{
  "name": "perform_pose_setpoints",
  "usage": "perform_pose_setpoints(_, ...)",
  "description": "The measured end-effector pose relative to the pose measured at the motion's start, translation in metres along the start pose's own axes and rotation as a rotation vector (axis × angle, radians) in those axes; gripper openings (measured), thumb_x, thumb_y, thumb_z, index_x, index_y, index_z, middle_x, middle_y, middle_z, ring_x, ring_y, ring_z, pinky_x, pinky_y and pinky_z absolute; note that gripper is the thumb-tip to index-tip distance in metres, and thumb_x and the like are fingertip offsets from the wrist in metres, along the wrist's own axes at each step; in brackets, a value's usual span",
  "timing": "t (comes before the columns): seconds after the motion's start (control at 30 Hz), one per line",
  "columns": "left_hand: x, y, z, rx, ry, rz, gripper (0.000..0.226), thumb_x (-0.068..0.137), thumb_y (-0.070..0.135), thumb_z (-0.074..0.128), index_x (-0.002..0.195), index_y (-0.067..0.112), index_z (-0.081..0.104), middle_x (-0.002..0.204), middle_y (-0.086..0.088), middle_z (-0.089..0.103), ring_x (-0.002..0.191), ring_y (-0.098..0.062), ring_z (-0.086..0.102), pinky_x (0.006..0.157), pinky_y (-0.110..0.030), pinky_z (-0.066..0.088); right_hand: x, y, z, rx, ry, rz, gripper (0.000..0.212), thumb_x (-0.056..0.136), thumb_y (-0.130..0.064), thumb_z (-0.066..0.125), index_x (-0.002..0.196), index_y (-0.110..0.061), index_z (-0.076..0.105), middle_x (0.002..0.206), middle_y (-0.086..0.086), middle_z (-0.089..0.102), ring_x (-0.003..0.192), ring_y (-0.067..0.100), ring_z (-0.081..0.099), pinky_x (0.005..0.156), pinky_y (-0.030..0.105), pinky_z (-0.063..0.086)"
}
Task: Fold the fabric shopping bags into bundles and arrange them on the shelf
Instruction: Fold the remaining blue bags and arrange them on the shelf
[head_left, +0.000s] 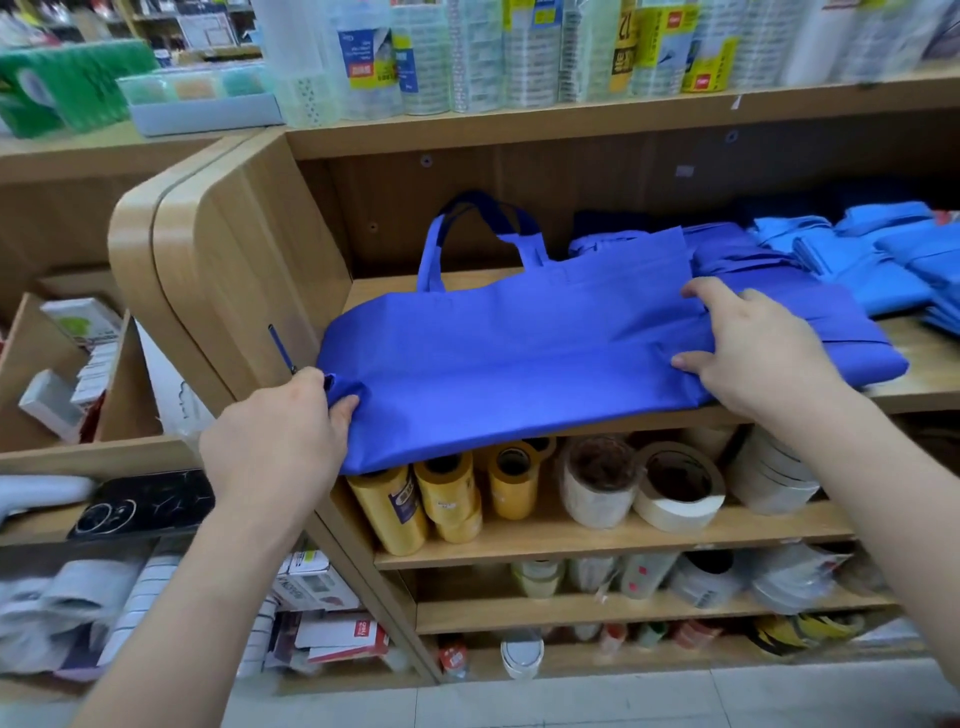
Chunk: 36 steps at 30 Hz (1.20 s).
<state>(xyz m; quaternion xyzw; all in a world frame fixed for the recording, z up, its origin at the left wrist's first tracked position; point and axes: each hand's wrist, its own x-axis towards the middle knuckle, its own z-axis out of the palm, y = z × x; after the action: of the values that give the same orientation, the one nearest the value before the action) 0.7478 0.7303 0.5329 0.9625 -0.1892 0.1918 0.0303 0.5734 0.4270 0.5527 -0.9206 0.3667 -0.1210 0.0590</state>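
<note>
- Hanging over the front edge of the shelf (909, 387) in the middle of the frame, the royal-blue bag (519, 364) lay spread flat and unfolded, its lower left part drooping in front of the yellow rolls (447, 493) on the level below.
- The left hand (280, 447), at lower left of centre, pinched the bag's lower left corner between thumb and curled fingers.
- The right hand (748, 353), at right of centre, lay on the bag's right end with thumb and forefinger spread on the cloth; whether the hidden fingers curled under the edge could not be told.
- Risk: the overhanging cloth would likely slide off the shelf if the left hand let go, since little seemed to bear its weight there.
- Risk: the bag's right end rested on a stack of like-coloured bags (831, 338), so a fold begun there could catch or drag the top one along.
- Risk: the handles (483, 234), standing up toward the shelf's back in the upper middle, could stick out of the bundle if not tucked in first.
- Risk: a wide sweep to the right might disturb the light-blue bundles (883, 260) at the upper right.
- The cloth looked thin, smooth and faintly creased, with stitched seams near its upper edge; it would probably slip and unfold easily.
</note>
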Motion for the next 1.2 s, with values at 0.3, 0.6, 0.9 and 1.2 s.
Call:
perform_pose_setpoints(0.3,0.004,0.0,0.005,-0.201,-0.097,0.578,0.039,0.089,0.037,0.049,0.12,0.021,0.067,0.13,-0.004,0.063,0.119,-0.031,0.057,0.089,-0.043,0.051,-0.005,-0.005,0.017,-0.261,0.148,-0.385,0.031,0.08,-0.003,0.064,0.107,-0.018,0.065,0.105,0.007,0.058,0.097,0.032,0.05,0.071,0.042,0.045)
perform_pose_setpoints(0.6,0.006,-0.021,0.011,-0.279,-0.263,0.594,0.078,0.088,-0.001,0.054,0.15,0.037,0.025,0.156,0.015,0.023,0.145,-0.007,0.026,0.113,-0.02,0.021,-0.016,0.017,-0.008,-0.268,-0.235,-0.5,0.069,0.082,-0.056,0.067,0.142,-0.035,0.038,0.143,-0.015,0.045,0.13,0.012,0.038,0.101,0.031,0.041)
perform_pose_setpoints(0.9,0.003,-0.037,-0.021,-0.898,-0.224,0.323,0.04,0.081,-0.005,0.072,0.084,0.034,0.071,0.074,0.017,0.069,0.069,0.003,0.059,0.066,-0.009,0.042,-0.004,0.037,-0.043,0.142,-0.149,-0.293,0.02,0.086,-0.012,0.068,0.091,-0.031,0.064,0.081,-0.013,0.062,0.076,0.005,0.053,0.066,0.019,0.038)
perform_pose_setpoints(1.2,-0.028,-0.024,0.026,-0.98,-0.044,-0.278,0.008,0.091,0.025,0.067,0.084,0.023,0.064,0.076,0.007,0.069,0.079,-0.019,0.066,0.064,-0.028,0.046,-0.007,0.013,-0.013,0.184,0.106,-0.078,0.019,0.087,-0.02,0.066,0.098,-0.017,0.05,0.079,0.003,0.052,0.088,0.036,0.052,0.074,0.041,0.04)
